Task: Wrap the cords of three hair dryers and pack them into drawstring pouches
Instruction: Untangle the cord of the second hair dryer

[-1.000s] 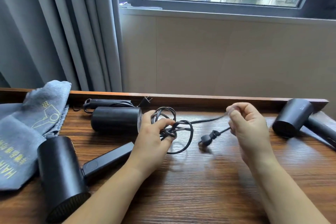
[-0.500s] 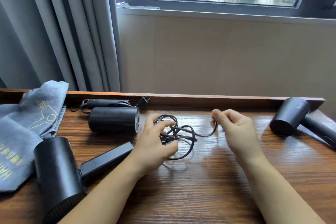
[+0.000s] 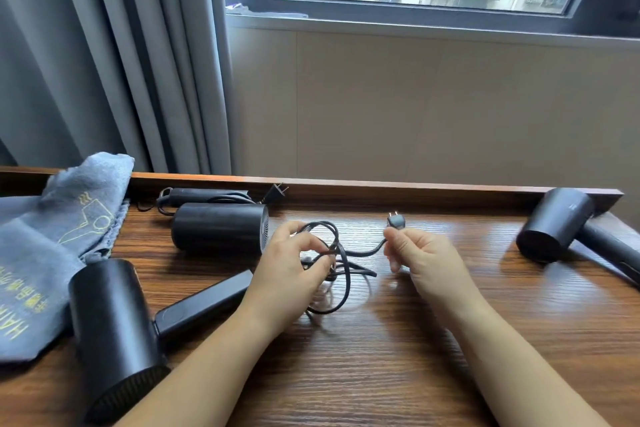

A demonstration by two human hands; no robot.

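Three black hair dryers lie on the wooden table [image 3: 398, 374]. The near-left dryer [image 3: 114, 333] points its handle towards the centre. My left hand [image 3: 291, 267] grips the coiled loops of its black cord [image 3: 341, 274]. My right hand [image 3: 422, 260] pinches the cord just below the plug [image 3: 396, 220], whose prongs point up. A second dryer [image 3: 218, 230] lies behind, with its cord and plug bundled at the table's back rail. The third dryer [image 3: 561, 224] rests at the far right. Grey drawstring pouches [image 3: 41, 246] with yellow print are piled at the left.
A raised wooden rail [image 3: 381, 189] runs along the table's back edge below a beige wall and a window. Grey curtains [image 3: 104, 62] hang at the back left.
My right hand has slid along the cord to its plug end and now holds the plug upright. The loops in my left hand have gathered more cord.
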